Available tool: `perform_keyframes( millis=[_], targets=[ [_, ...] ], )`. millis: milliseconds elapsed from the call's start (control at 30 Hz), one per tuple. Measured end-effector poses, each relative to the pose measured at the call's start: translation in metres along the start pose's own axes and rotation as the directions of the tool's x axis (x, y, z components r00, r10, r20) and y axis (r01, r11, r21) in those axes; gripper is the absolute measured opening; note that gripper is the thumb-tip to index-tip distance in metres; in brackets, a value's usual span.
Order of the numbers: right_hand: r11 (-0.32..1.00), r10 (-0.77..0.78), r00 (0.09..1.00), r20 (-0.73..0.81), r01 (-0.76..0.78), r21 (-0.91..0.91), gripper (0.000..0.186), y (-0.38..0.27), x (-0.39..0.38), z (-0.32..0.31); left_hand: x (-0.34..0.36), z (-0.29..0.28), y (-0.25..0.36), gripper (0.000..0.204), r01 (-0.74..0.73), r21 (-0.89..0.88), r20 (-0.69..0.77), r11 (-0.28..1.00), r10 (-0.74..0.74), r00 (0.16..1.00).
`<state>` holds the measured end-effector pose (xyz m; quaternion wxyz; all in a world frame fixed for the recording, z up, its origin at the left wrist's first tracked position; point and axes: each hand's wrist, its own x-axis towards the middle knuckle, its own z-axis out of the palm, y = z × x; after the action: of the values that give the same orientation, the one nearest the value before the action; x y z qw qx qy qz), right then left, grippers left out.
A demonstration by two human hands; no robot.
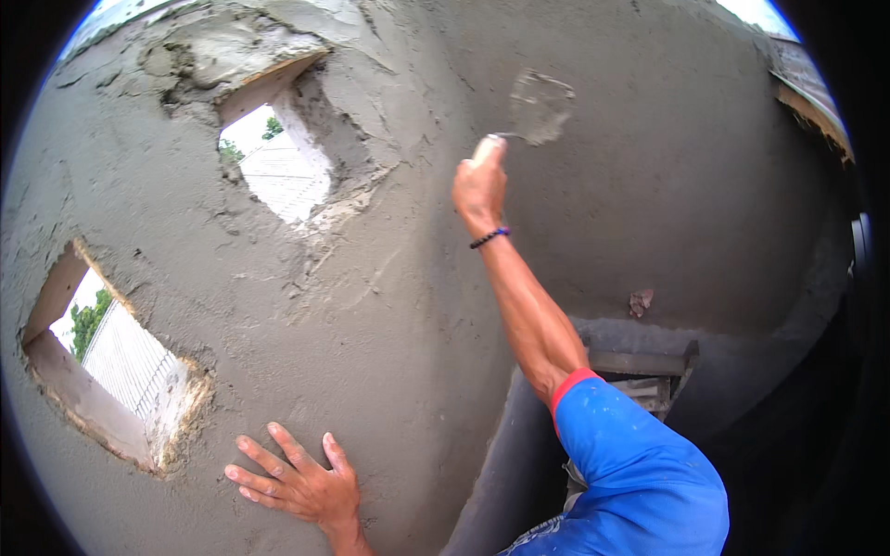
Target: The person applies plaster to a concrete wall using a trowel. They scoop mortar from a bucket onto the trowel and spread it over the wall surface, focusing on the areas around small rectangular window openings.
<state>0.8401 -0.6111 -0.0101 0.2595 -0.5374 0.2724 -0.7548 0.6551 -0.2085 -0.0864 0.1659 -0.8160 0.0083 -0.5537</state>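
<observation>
My right hand (481, 183) is closed round the handle of a trowel (541, 107), my arm stretched up and forward. Grey wet mortar coats the trowel's blade, which is at the plastered wall (640, 185) just right of the inner corner; whether it presses on the wall I cannot tell. My left hand (301, 477) rests with spread fingers against the left plastered wall (371, 371), low down and right of the lower opening. Its fingertips are dusted with grey. Nothing is in that hand.
Two rough-edged openings, an upper one (338, 139) and a lower one (79, 398), pierce the left wall; ribbed roofing and trees show through. Below right stands a wooden ladder-like frame (640, 363). A small lump (641, 302) sits at the right wall's lower edge.
</observation>
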Motion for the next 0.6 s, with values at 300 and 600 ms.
perform_keyframes(
  millis=[300, 600],
  targets=[
    [0.55, 0.036, 0.662, 0.748, -0.639, 0.539, 0.063, -0.1, 0.003, -0.08, 0.008, -0.004, 0.001, 0.066, -0.041, 0.104, -0.102, 0.994, 0.052, 0.993],
    [0.319, 0.765, 0.082, 0.639, -0.91, -0.265, 0.039, 0.241, -0.165, -0.315, 0.027, -0.029, -0.011, 0.063, -0.186, -0.133, -0.154, 0.974, 0.165, 0.974]
  ],
)
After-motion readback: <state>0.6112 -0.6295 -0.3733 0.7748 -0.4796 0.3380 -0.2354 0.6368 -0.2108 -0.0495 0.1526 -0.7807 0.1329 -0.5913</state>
